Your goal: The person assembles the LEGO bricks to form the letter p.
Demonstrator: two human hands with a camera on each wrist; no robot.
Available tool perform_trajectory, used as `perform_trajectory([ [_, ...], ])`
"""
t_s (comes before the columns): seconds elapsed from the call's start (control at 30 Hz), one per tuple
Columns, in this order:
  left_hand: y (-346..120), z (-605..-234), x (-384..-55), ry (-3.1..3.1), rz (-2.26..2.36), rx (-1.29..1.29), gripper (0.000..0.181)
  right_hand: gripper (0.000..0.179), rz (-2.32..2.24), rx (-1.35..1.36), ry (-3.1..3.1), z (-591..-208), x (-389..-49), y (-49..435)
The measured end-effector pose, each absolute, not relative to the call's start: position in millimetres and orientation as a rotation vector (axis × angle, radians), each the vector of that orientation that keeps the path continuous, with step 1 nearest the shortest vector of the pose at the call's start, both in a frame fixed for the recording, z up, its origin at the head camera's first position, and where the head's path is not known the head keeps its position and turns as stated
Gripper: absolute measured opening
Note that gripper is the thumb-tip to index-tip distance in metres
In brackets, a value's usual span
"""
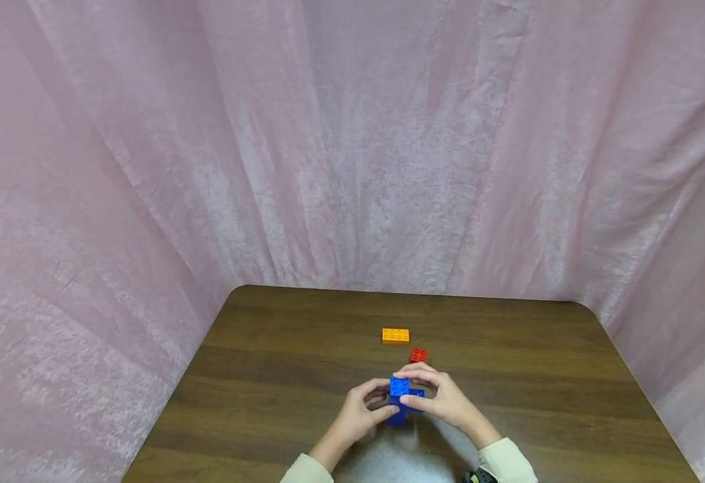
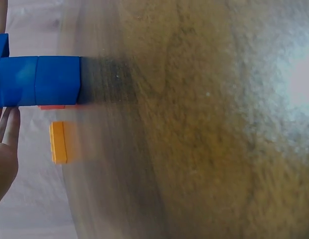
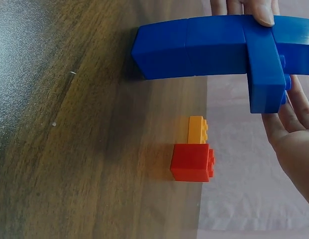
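Observation:
A tower of blue toy building bricks [image 1: 397, 417] stands upright on the table, with one brick [image 3: 263, 74] jutting sideways to the right below the top brick [image 1: 399, 386]. From the left, my left hand [image 1: 355, 414] grips the tower's upper part between thumb and fingers. My right hand [image 1: 445, 399] holds the top from the other side, its thumb at the near face and its fingers behind. Just beyond the right fingers lies a red brick [image 1: 418, 354], partly covered by them in the head view.
An orange brick [image 1: 396, 336], flat and longer than the red one, lies farther back on the brown wooden table [image 1: 280, 376]. Pink curtains [image 1: 352, 168] hang behind the table and at both sides. Light glares off the table's near part.

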State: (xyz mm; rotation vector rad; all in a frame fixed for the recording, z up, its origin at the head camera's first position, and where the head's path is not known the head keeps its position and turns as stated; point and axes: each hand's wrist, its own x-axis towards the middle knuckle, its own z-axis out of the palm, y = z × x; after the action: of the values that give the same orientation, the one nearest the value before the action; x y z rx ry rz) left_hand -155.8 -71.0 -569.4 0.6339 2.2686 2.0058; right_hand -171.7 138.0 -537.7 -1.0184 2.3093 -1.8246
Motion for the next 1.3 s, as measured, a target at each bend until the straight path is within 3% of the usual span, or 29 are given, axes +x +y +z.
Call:
perform_trajectory([
  [0.17, -73, -560, -153, 2.236, 2.044, 0.663, 0.036, 0.033, -1.790, -0.999, 2.317, -536, -172, 137],
  [0.6, -75, -579, -161, 2.262, 2.040, 0.665, 0.035, 0.030, -1.863, -1.051, 2.291, -525, -181, 142],
  [0.93, -74, -550, -148, 2.237, 2.054, 0.653, 0.032, 0.035, -2.054, -0.791, 2.292, -527, -212, 162],
  [1.3, -76, -550, -148, 2.215, 2.038, 0.605, 0.033, 0.041, -2.157, -0.662, 2.290, -545, -228, 170],
])
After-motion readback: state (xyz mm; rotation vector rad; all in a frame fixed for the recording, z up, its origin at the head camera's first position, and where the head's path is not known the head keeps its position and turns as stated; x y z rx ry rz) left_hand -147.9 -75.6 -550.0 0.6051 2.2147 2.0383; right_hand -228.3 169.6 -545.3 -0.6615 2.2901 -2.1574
